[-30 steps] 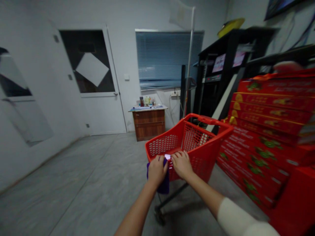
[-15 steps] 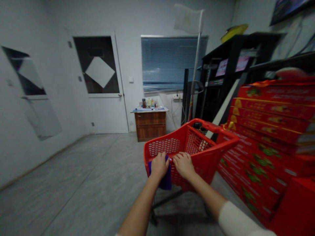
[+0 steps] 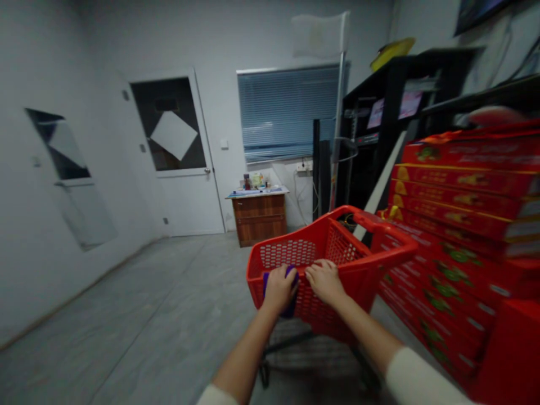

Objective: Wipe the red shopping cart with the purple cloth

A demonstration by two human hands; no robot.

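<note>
A red plastic shopping cart (image 3: 346,287) with perforated sides stands in front of me, its handle at the far right. My left hand (image 3: 280,286) presses a purple cloth (image 3: 291,308) against the cart's near rim, the fingers wrapped over the edge. Part of the cloth hangs down outside the basket. Just to the right, my right hand (image 3: 325,279) grips the same rim with its fingers curled over it. The cart's dark frame and wheels show below, partly blurred.
Stacked red boxes (image 3: 455,225) rise close on the right. Behind the cart are a wooden cabinet (image 3: 260,222) with small bottles on top, a pole with a flag (image 3: 318,35) and a black shelf (image 3: 390,84). A white door (image 3: 185,202) stands at the back left.
Both hands have shifted slightly right in view. The cloth has moved along the rim with my left hand and hangs less low. The view has tilted a little.
</note>
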